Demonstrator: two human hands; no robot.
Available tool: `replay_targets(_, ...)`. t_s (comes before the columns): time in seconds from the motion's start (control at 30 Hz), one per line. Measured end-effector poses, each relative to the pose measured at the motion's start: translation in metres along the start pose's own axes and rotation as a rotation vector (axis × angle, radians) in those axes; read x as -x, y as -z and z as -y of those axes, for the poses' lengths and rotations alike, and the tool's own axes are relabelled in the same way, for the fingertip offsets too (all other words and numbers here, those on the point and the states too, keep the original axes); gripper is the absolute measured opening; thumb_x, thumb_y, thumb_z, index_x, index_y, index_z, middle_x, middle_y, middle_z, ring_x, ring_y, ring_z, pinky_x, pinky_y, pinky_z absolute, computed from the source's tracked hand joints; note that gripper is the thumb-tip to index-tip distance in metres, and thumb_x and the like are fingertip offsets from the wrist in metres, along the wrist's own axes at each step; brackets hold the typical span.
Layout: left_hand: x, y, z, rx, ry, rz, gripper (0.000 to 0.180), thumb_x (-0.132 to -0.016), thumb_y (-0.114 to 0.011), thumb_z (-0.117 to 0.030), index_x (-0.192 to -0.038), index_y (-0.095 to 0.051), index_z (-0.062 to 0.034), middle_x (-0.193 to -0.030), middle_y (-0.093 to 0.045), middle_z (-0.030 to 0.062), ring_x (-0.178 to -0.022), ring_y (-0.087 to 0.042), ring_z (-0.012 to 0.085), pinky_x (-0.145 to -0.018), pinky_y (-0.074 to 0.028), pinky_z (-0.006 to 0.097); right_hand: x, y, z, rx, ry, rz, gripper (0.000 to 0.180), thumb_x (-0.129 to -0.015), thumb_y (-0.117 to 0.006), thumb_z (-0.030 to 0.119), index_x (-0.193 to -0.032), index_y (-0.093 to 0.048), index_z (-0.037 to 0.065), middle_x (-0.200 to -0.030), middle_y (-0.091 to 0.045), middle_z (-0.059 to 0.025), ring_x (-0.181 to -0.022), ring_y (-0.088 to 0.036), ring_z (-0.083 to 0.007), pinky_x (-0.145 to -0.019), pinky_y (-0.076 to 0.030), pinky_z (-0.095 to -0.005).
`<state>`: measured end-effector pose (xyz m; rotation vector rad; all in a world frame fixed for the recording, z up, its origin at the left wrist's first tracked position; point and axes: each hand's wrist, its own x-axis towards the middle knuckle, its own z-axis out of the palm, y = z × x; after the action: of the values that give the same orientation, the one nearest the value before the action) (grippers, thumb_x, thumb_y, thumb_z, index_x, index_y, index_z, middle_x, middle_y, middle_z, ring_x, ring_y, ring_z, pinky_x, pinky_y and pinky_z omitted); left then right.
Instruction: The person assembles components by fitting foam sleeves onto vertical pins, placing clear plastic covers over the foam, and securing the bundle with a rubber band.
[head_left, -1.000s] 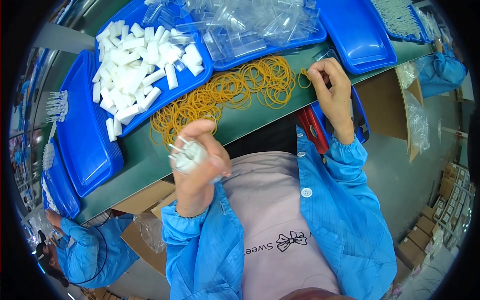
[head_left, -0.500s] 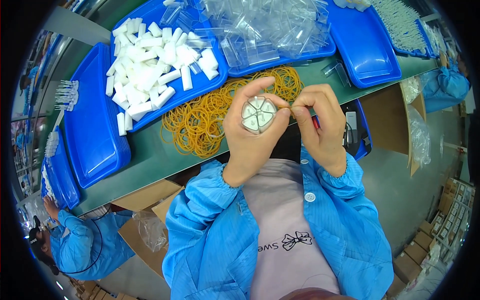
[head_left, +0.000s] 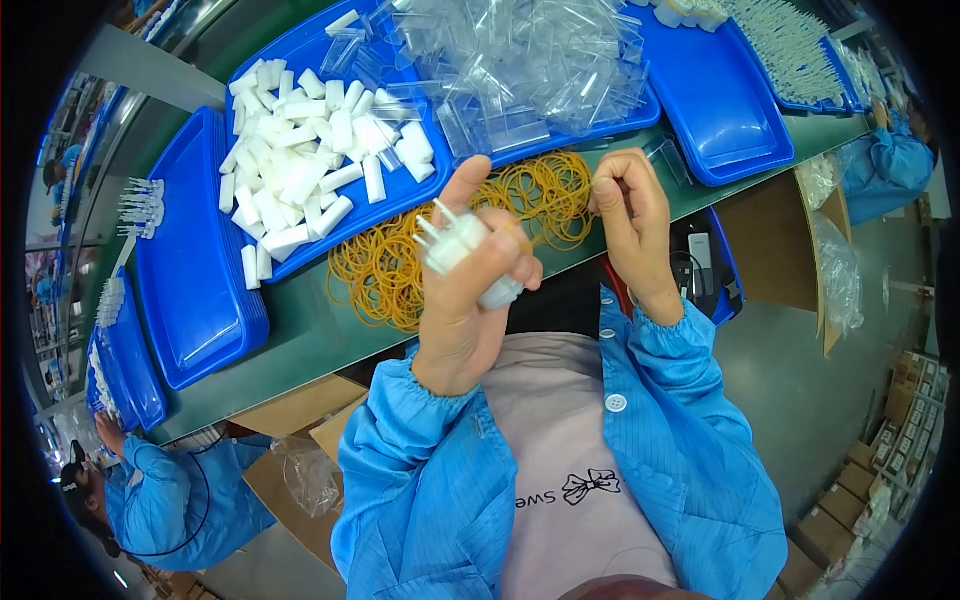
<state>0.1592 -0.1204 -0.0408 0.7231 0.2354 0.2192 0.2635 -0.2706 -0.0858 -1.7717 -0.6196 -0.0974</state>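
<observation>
My left hand [head_left: 458,318] is wrapped round a bundle of white parts in clear wedge-shaped sleeves [head_left: 456,245]. Thin white prongs stick out of its upper left end, and motion blurs it. The fingers cover the middle of the bundle, so any band round it is hard to see. My right hand [head_left: 638,225] is apart from it, to the right, its thumb and fingertips pinched together. Whatever is in that pinch is too small to make out. Behind both hands lies a heap of yellow-brown rubber bands [head_left: 545,198] on the green table [head_left: 310,330].
Blue trays hold white cylinders [head_left: 300,180] and clear plastic sleeves [head_left: 540,70]. Another blue tray [head_left: 725,130] stands at the right, stacked blue trays [head_left: 195,270] at the left. A co-worker in blue [head_left: 190,500] is at the lower left, another [head_left: 885,180] at the far right.
My left hand has moved left and tipped the bundle from end-on to sideways. My right hand has drawn away from it, and the band stretched between them no longer shows.
</observation>
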Motion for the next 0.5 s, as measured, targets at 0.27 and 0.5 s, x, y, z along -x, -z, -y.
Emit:
replay_targets(0.27, 0.008, 0.027, -0.009, 0.824, 0.318, 0.309, 0.064, -0.084, -0.062, -0.012, -0.14, -0.033, -0.0172, -0.085, -0.052, -0.0005, -0.067, -0.046, 0.0116, -0.058, -0.042, 0.029, 0.0, 0.002, 0.017, -0.34, -0.121, 0.038, 0.016, -0.096, -0.049, 0.017, -0.088, -0.05, 0.003, -0.089, -0.051, -0.0038, -0.077, -0.053, -0.0127, -0.071, -0.043, -0.0248)
replay_targets(0.5, 0.009, 0.029, -0.014, 0.873, 0.358, 0.53, 0.058, -0.081, -0.066, -0.011, -0.132, -0.042, -0.02, -0.074, -0.06, -0.0033, -0.058, -0.053, 0.0127, -0.048, -0.045, 0.027, 0.001, 0.002, 0.039, -1.396, -0.511, 0.567, 0.016, -0.097, -0.044, 0.024, -0.093, -0.042, 0.008, -0.119, -0.052, -0.0277, -0.118, -0.048, -0.0442, -0.103, -0.035, -0.0516)
